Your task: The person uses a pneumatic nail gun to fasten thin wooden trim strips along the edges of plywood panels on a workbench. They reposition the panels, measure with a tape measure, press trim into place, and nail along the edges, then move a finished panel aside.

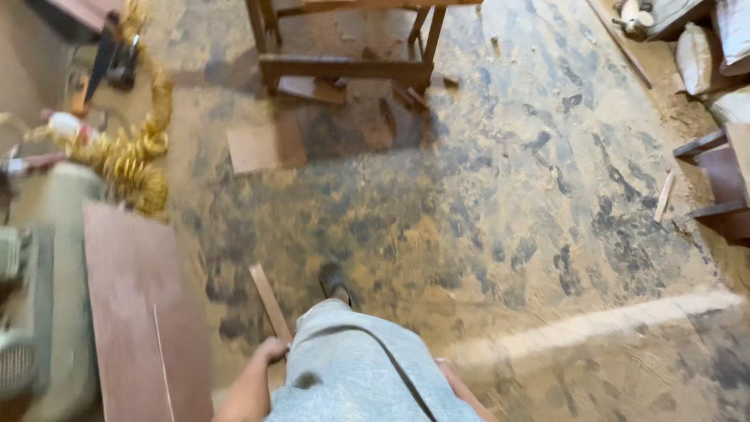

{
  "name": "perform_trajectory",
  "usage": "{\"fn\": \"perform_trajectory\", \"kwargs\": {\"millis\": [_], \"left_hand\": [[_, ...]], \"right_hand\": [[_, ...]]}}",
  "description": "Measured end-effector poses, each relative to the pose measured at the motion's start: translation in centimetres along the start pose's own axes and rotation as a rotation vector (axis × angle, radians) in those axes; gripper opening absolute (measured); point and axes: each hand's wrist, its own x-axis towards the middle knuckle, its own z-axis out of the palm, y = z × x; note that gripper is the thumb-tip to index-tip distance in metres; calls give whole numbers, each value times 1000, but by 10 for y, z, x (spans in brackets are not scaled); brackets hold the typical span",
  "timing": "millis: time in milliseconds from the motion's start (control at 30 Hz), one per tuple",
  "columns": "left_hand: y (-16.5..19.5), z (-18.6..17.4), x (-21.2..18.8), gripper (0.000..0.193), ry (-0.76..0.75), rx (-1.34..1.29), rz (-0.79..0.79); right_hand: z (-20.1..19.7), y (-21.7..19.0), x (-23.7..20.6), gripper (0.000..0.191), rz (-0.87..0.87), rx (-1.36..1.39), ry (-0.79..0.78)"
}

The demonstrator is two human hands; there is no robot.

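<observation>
Head view, person walking over sawdust floor [500,195]: left hand [269,350] closed round near end of a thin wood strip [269,301], which angles fwd just left of the grey-trousered leg [351,367] and shoe [334,283]. Right hand hidden behind leg; grip can't be told, tho a second reddish strip end [461,387] shows just right of leg. Brown board [141,312] lies left of leg; yellow coiled hose [137,156] and bench frame [344,66] well ahead.

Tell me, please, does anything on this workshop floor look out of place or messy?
Yes. Sawdust covers the floor in patches, and offcuts lie loose: a flat board near the wooden frame and a thin stick at the right. The left hand grips a wooden strip.
</observation>
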Motion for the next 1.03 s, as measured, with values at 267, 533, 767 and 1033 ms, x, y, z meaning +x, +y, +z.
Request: {"fn": "perform_trajectory", "kwargs": {"millis": [267,533,767,1033], "left_hand": [[87,-228,140,57,248,8,188],[204,-408,265,52,472,-338,237],[120,-481,334,48,332,-402,-158],[11,-525,360,33,552,-1090,-492]], "right_hand": [[16,-272,66,24,-377,-124,134],[66,-546,162,26,-476,-287,86],[128,-786,246,30,-1042,-544,121],[240,-1058,294,61,-1420,-497,368]]}}
